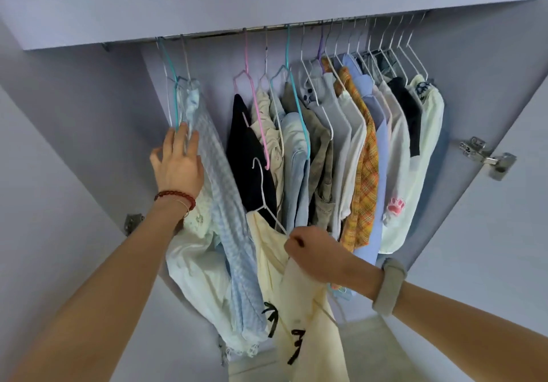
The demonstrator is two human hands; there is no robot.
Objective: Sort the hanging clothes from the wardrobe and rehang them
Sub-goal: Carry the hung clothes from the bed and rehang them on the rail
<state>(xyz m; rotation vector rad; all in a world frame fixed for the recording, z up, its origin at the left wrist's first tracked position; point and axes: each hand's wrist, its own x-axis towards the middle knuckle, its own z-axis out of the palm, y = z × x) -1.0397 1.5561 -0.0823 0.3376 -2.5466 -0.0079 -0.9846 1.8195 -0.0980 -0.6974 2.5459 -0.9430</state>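
our left hand (178,162) lies flat, fingers straight, against the pale blue checked garment (225,203) hanging at the left end of the wardrobe rail (225,32). our right hand (314,252) is curled tight around a cream garment (299,322) on a white wire hanger (262,192), held below the rail and in front of the black top (246,150). the remaining shirts (355,144) hang crowded along the rail's right side.

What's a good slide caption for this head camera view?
Left hand presses the hanging blue checked garment aside; right hand grips a pale yellow garment on a white wire hanger.
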